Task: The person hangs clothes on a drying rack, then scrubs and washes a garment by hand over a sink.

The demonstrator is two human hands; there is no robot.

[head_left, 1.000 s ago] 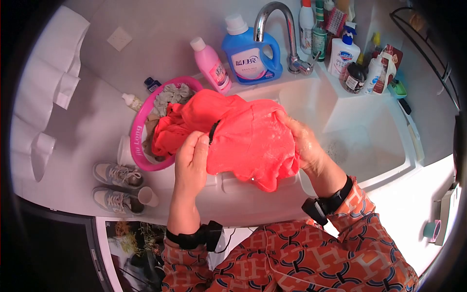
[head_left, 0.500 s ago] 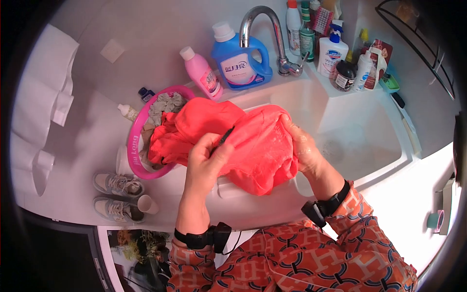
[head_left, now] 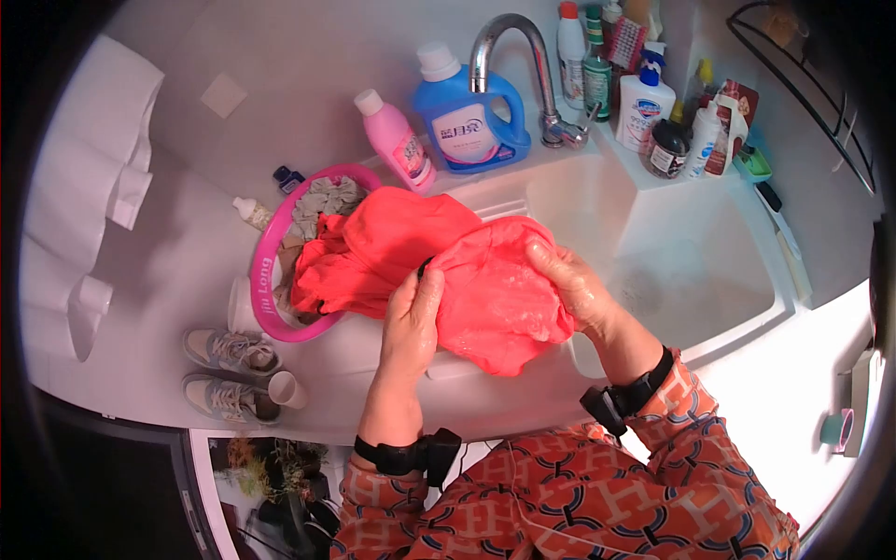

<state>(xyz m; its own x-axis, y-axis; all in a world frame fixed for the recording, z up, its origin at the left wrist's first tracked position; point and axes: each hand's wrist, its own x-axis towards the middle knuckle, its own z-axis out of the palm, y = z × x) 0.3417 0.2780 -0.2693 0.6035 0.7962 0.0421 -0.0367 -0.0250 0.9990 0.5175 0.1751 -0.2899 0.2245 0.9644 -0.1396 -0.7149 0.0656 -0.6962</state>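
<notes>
left hand [head_left: 411,325] and right hand [head_left: 577,289] both grip the wet red cloth [head_left: 497,303] between them, its rest spread left of the left hand over the pink-rimmed basin [head_left: 265,261]; rubbing seems the step in hand, the next move calling for firm holds.

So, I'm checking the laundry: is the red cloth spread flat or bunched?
Bunched: the red cloth bulges in creases between left hand and right hand.

The red cloth [head_left: 504,308] hides part of the right hand [head_left: 577,287] and the right side of the pink basin [head_left: 266,271]. Fine print on the blue bottle [head_left: 467,136] is illegibly small; the bottom edge cuts off the patterned clothing [head_left: 607,495].
</notes>
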